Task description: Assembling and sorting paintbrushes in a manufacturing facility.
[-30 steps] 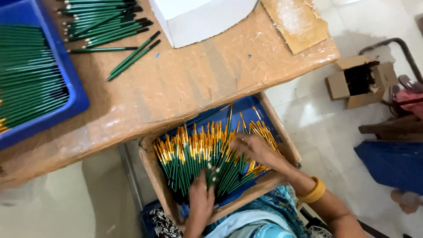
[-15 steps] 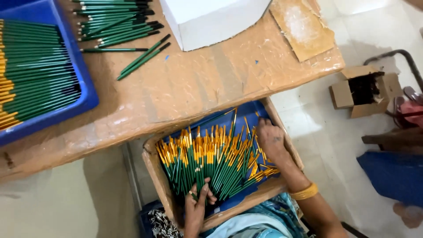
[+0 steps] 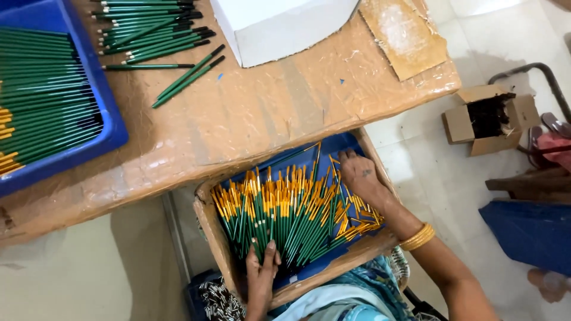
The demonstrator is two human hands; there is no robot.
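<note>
A cardboard box (image 3: 209, 221) with a blue lining sits on my lap below the table edge, full of green pencils with yellow-orange ends (image 3: 291, 214). My left hand (image 3: 262, 268) grips the near ends of a bunch of these pencils at the box's front. My right hand (image 3: 358, 176) lies flat on the pencils at the box's right side, fingers spread and pointing toward the table. A gold bangle (image 3: 417, 237) is on that wrist.
A blue tray (image 3: 113, 128) of green pencils sits at the table's left. Loose green pencils (image 3: 156, 37) lie at the back, with a white box (image 3: 279, 27) and a cardboard scrap (image 3: 404, 34). A small open carton (image 3: 488, 117) stands on the floor at right.
My right hand has slid from the middle of the pencils to the far right side of the box. My left hand has stayed at the front, gripping the pencil ends.
</note>
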